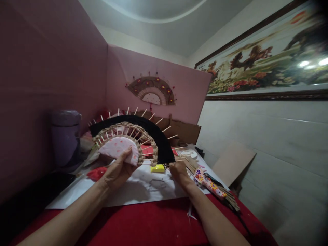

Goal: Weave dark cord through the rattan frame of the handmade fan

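A half-round fan (164, 145) is held up over the table. Its black cloth band runs across thin wooden sticks that jut past the outer edge, with braided straw trim inside it. At its base is a pale pink padded half-disc with small coral spots. My left hand (119, 171) grips that half-disc, thumb on the front face and fingers behind. At the band's lower right corner, my right hand (179, 171) is closed close to the end sticks. What its fingers pinch there, if anything, is hidden.
White paper (138, 191) covers part of a red tablecloth (143, 225). A yellow packet (158, 168) lies behind the fan. A flower-patterned glue gun (210, 182) rests at right, a purple flask (66, 140) stands left. Another fan (153, 89) hangs on the pink board.
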{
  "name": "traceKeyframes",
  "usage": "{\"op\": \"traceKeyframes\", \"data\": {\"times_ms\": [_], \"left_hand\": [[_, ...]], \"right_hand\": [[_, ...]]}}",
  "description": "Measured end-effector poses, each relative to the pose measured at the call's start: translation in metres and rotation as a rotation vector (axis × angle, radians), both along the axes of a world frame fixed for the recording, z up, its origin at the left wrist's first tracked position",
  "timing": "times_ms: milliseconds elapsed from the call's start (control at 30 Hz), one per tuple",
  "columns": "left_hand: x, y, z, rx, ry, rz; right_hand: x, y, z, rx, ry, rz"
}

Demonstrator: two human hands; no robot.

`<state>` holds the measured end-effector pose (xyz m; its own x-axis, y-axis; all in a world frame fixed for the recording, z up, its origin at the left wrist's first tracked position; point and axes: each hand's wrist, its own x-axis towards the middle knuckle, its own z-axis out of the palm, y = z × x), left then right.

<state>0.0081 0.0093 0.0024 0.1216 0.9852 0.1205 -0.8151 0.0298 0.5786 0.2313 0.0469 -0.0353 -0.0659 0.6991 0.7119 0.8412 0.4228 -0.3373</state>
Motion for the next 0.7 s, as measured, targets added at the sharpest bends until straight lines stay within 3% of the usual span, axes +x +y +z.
{"op": "traceKeyframes", "data": {"times_ms": [200,300,367,433,567,700], "left_hand": [[-0.007,0.005,0.004,0.007,0.0,0.11],[-0.008,0.007,0.003,0.022,0.002,0.132],[-0.009,0.009,0.002,0.025,0.0,0.144],[-0.011,0.009,0.001,0.028,-0.014,0.156],[-0.013,0.011,0.0,0.041,-0.032,0.163],[-0.011,0.012,0.0,0.023,-0.03,0.175]], "right_hand": [[0.011,0.005,0.014,0.044,0.38,0.003],[0.006,-0.003,0.021,0.121,0.423,0.199],[0.0,-0.012,0.024,0.06,0.456,0.382],[-0.006,-0.022,0.025,-0.01,0.496,0.44],[-0.013,-0.033,0.023,0.023,0.372,0.391],[-0.012,-0.033,0.021,0.147,0.265,0.174]]}}
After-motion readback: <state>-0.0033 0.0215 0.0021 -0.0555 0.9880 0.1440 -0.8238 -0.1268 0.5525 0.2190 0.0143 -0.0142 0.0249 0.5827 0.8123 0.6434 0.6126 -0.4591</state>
